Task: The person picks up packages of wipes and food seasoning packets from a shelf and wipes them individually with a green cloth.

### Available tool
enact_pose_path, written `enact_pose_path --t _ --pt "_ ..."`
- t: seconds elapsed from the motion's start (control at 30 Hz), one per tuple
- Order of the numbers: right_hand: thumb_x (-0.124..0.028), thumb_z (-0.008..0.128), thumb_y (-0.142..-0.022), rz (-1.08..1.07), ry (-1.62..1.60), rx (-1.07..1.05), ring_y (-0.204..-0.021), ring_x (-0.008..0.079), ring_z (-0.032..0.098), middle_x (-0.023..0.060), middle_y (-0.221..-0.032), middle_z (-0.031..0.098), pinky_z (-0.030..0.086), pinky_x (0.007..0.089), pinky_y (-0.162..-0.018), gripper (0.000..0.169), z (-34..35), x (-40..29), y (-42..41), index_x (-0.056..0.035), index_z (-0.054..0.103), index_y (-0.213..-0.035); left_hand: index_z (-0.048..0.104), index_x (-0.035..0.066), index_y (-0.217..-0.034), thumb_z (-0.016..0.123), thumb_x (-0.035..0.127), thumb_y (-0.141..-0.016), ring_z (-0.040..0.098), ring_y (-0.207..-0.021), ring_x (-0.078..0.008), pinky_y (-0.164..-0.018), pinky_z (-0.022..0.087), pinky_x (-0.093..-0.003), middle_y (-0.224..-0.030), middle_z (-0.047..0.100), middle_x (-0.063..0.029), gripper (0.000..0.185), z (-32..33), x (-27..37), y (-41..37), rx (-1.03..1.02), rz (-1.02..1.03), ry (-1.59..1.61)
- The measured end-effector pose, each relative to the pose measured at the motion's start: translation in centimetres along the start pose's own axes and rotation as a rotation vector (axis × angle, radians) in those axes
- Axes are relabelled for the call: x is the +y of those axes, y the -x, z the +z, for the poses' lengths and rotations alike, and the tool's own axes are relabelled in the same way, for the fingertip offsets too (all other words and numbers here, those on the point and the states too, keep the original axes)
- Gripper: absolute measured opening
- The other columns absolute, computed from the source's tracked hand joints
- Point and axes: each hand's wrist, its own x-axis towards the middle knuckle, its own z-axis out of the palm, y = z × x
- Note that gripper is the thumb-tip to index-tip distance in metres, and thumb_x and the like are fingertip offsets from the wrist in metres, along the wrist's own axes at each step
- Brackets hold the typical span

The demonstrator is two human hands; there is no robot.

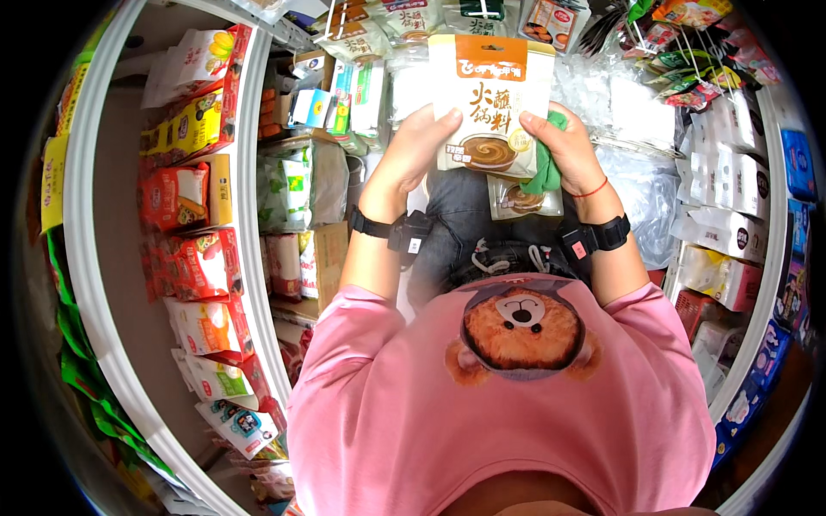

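Observation:
A white and orange pouch of hotpot dipping sauce (493, 106) is held upright between my two hands. My left hand (423, 142) grips its left edge, thumb on the front. My right hand (564, 138) holds the right edge, and a green cloth (548, 158) is bunched between that hand and the pouch. Another sauce pouch (526, 197) shows below it, over my lap; what supports it is partly hidden. Further similar pouches (413, 22) hang from hooks ahead of me.
Shelves with red and yellow food packets (187, 126) stand at the left, with boxed goods (368, 97) closer in. White wrapped packs (729, 184) line the right shelf. Clear plastic bags (639, 206) lie near my right arm. Small packets (700, 84) hang from hooks at the upper right.

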Motion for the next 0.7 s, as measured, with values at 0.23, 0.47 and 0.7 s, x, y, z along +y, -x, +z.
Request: enact_pose_path --t 0.23,0.47,0.7 --pt "-0.015 0.063 -0.091 -0.026 0.072 -0.034 -0.09 0.0127 0.063 0.0079 -0.105 0.065 0.051 0.0262 -0.08 0.029 1.3 0.1 -0.7 0.0024 0.058 -0.114 0.056 -0.002 -0.121 0.067 0.01 -0.088 0.062 -0.099 -0.0136 -0.087 0.049 -0.0282 -0.113 0.064 -0.008 0.037 -0.5 -1.5 -0.2 0.055 0.096 0.027" --pt "-0.015 0.063 -0.091 0.047 -0.151 -0.039 -0.085 0.0152 0.063 0.007 -0.098 0.065 0.053 0.0285 -0.076 0.02 1.2 0.3 -0.7 -0.0025 0.062 -0.107 0.057 -0.004 -0.119 0.061 0.005 -0.089 0.061 -0.099 -0.0152 -0.087 0.047 -0.0278 -0.11 0.065 -0.008 0.031 -7.2 -2.1 -0.9 0.397 0.256 0.047" --pt "-0.013 0.06 -0.092 0.095 -0.16 0.027 -0.082 0.0179 0.065 0.0099 -0.095 0.066 0.055 0.0304 -0.072 0.02 0.5 0.1 -1.1 -0.0012 0.06 -0.108 0.058 -0.001 -0.12 0.061 0.011 -0.092 0.063 -0.096 -0.0148 -0.083 0.049 -0.0277 -0.111 0.066 -0.0066 0.031 -16.6 -2.5 -3.7 0.531 0.237 0.121"
